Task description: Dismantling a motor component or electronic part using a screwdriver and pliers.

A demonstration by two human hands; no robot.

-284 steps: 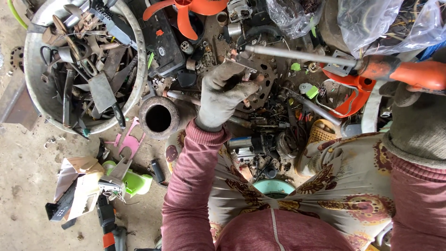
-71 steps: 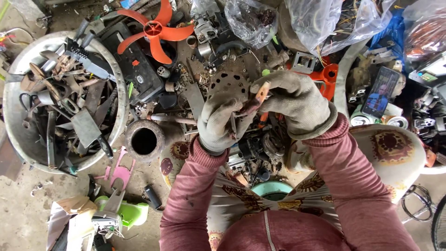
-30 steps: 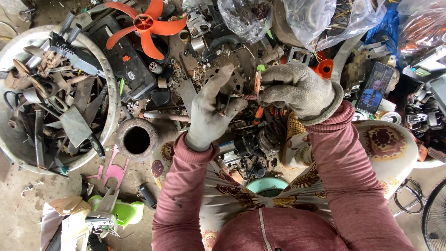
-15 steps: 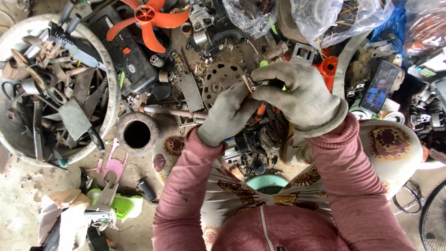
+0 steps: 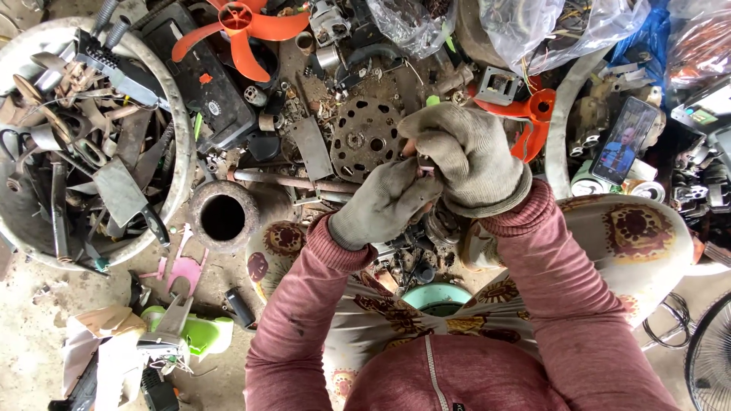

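Presently, one round metal basin [image 5: 177, 137] of scrap sits at nine o'clock, two orange fan blades [image 5: 242, 27] at twelve, one perforated disc [image 5: 364, 137] centrally. Two gloved hands, left hand [image 5: 384, 202] and right hand [image 5: 464, 156], both clench one small pinkish part [image 5: 423, 167] just beside the disc.

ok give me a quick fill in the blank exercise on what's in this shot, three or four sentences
1. Both hands, left hand and right hand, wear grey work ____.
2. The fan blade at the top is coloured ____.
3. The metal basin of scrap tools lies to the person's ____.
4. The perforated metal disc is ____ in shape.

Missing words: gloves; orange; left; round
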